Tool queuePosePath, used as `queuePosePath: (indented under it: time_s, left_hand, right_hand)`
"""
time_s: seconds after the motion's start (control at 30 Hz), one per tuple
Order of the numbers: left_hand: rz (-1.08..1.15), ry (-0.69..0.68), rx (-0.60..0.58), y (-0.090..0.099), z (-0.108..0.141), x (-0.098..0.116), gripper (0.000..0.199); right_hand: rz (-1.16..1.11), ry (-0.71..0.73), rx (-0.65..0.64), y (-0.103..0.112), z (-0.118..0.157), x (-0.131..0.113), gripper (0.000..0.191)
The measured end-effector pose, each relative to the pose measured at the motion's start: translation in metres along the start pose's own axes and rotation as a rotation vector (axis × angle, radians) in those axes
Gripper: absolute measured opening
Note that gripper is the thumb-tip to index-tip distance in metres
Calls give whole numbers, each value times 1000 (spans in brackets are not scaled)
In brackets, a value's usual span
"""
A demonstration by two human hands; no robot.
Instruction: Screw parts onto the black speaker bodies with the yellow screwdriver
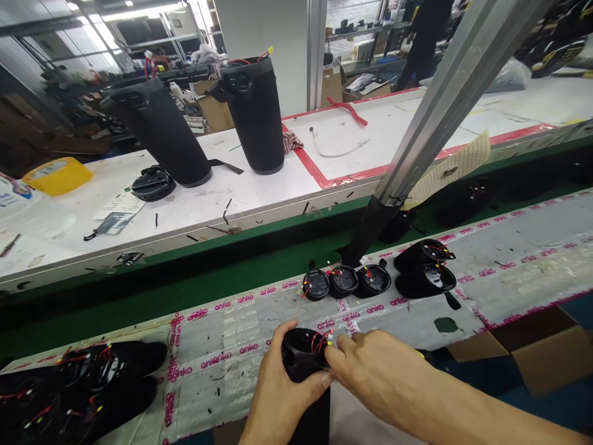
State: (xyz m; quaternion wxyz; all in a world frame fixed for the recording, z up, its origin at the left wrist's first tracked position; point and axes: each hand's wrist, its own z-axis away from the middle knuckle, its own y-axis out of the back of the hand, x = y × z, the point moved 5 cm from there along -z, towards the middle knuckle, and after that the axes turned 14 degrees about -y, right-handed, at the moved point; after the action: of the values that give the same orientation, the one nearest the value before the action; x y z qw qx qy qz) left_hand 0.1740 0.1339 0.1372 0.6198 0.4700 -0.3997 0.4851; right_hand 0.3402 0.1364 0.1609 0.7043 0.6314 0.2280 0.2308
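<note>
My left hand [278, 383] is wrapped round the upper end of a black cylindrical speaker housing [308, 405], which stands upright close to my body. Red wires [319, 341] with small white and yellow connectors stick out of its open top. At the right side of that rim, my right hand [364, 364] is closed with the fingertips pinched beside the wires. What those fingertips hold is hidden. Just beyond my hands, several round black end pieces [343, 282] with red wires sit in a row on the plastic-covered bench [259, 371].
More black housings [424, 278] lie to the right, and a cluster of them [111, 377] at the left. Across a green gap, a white bench [208, 216] bears two tall black cylinders [257, 117] and yellow tape [60, 176]. A metal post [430, 123] slants upward. Cardboard boxes [542, 352] sit lower right.
</note>
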Motion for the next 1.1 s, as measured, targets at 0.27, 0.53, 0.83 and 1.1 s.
queuePosePath:
  time_s: [0.27, 0.53, 0.83, 1.1]
  left_hand:
    - [214, -46, -61, 7, -5, -21, 90]
    - [173, -18, -37, 5, -7, -18, 89]
    - [109, -3, -50, 2, -8, -26, 90]
    - [66, 14, -79, 2, -4, -24, 91]
  right_hand:
    - [-295, -167, 179, 2, -6, 14, 13]
    - [-81, -80, 212, 0, -5, 4, 20]
    - [-14, -26, 158, -5, -5, 4, 28]
    - [10, 17, 25, -2, -8, -1, 32]
